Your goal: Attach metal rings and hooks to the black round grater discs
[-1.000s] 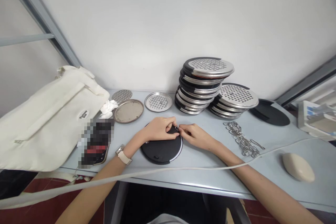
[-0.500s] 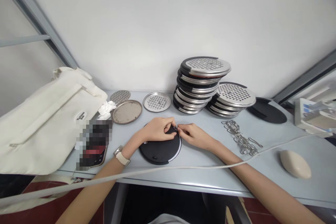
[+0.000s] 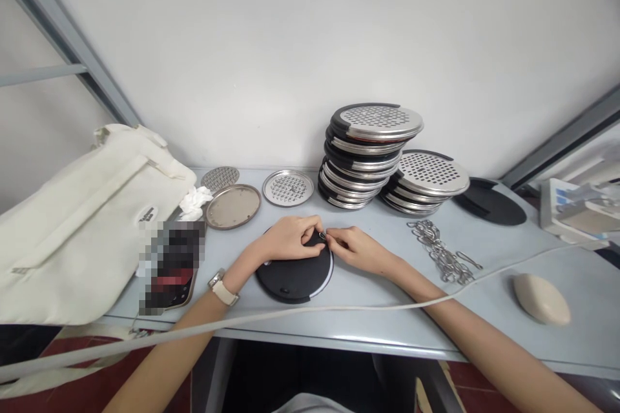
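Note:
A round black disc with a metal rim point(image 3: 294, 274) lies flat on the grey table point(image 3: 368, 310) in front of me. My left hand point(image 3: 289, 239) rests on its far edge, fingers curled and pressing it down. My right hand point(image 3: 352, 248) meets it from the right, fingertips pinched on a small metal ring point(image 3: 322, 235) at the disc's edge. The two hands touch at the ring. A watch sits on my left wrist point(image 3: 221, 288).
Two stacks of perforated metal discs point(image 3: 371, 155) point(image 3: 426, 184) stand at the back. Loose metal plates point(image 3: 233, 206) point(image 3: 288, 188), a pile of metal rings point(image 3: 438, 250), a black disc point(image 3: 490, 205), a white bag point(image 3: 82, 219), a phone point(image 3: 169, 264), a beige oval point(image 3: 541, 299) and a white cable point(image 3: 300, 315) surround the hands.
The hands have stayed together at the disc's edge, with only slight finger shifts. The whole view has drifted a little as my head moved.

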Motion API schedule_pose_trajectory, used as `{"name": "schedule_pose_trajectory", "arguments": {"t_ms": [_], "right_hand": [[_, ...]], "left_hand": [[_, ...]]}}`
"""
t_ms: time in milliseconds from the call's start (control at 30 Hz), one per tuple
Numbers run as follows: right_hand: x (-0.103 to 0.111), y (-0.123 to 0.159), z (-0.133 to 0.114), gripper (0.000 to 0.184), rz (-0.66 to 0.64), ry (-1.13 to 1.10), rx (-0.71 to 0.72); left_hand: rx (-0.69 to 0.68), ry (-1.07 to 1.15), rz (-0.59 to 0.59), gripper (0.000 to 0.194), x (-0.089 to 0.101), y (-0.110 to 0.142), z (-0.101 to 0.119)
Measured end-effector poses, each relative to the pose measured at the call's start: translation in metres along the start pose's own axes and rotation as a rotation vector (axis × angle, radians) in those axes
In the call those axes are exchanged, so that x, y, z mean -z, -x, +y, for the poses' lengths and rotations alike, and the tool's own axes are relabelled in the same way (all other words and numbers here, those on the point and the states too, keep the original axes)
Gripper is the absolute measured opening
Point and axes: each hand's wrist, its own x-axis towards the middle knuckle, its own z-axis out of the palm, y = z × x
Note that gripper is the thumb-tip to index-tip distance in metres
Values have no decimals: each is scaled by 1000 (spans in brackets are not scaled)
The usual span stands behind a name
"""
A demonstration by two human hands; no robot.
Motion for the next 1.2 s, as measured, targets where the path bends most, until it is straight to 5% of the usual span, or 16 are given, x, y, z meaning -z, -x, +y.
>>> {"name": "schedule_pose_trajectory", "arguments": {"t_ms": [1200], "right_hand": [[2,0,-3,35,-8,-2,-27]], "left_hand": [[91,176,-48,19,1,-2,2]]}}
